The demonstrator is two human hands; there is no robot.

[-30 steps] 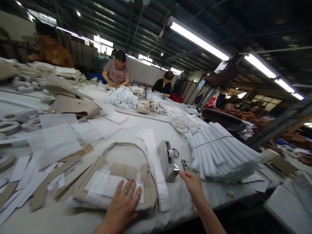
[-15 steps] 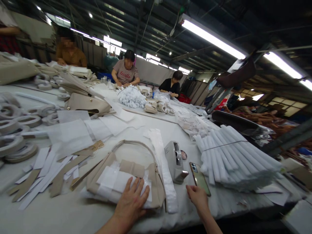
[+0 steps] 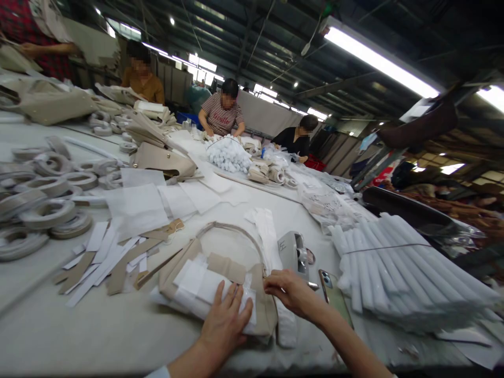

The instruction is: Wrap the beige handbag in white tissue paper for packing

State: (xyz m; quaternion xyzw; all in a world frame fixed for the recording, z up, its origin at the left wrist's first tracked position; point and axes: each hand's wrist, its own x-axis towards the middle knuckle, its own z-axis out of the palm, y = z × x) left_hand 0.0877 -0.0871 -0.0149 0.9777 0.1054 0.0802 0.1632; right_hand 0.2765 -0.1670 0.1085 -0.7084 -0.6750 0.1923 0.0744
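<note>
A beige handbag (image 3: pixel 185 268) with a curved handle lies flat on the white table (image 3: pixel 79 336) in front of me, with white wrapping paper (image 3: pixel 200 286) over its front. My left hand (image 3: pixel 226 323) rests flat on that paper, fingers stretched out. My right hand (image 3: pixel 289 291) is at the bag's right edge with fingers curled in a pinch; what they hold is too small to make out. Just beyond it stand a grey tape dispenser (image 3: pixel 295 252) and a phone (image 3: pixel 334 296).
A bundle of white paper rolls (image 3: pixel 397 268) lies at right. Tape rings (image 3: pixel 43 210), paper strips (image 3: pixel 102 257) and white sheets (image 3: pixel 137 207) cover the left. Other handbags (image 3: pixel 163 157) lie farther back. Several people work at the table's far side.
My right hand moved left from beside the phone to the bag's right edge, fingers now pinched. The view shifted left. My left hand stayed on the paper.
</note>
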